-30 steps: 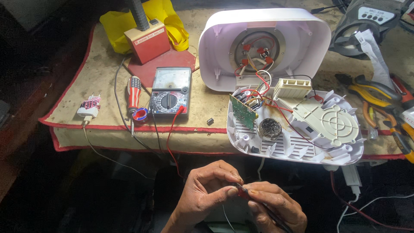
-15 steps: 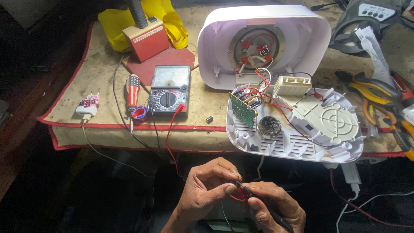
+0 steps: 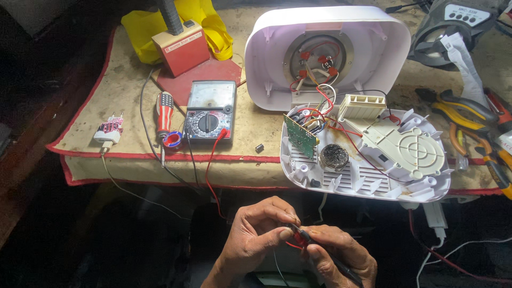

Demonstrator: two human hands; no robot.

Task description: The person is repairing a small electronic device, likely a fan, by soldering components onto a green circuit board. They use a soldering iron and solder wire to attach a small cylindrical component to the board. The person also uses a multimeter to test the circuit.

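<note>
Left hand (image 3: 261, 234) fingers pinch a thin red wire (image 3: 292, 246) steady; right hand (image 3: 333, 253) fingers close around a black probe (image 3: 320, 250), tip pressed against it, below the surface (image 3: 128, 90).

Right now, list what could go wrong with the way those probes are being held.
1. Both hands, left hand and right hand, pinch the red probe tip at bare metal; fingers might skew a reading.
2. The red lead hangs off the table edge; a tug could drag the multimeter down.
</note>
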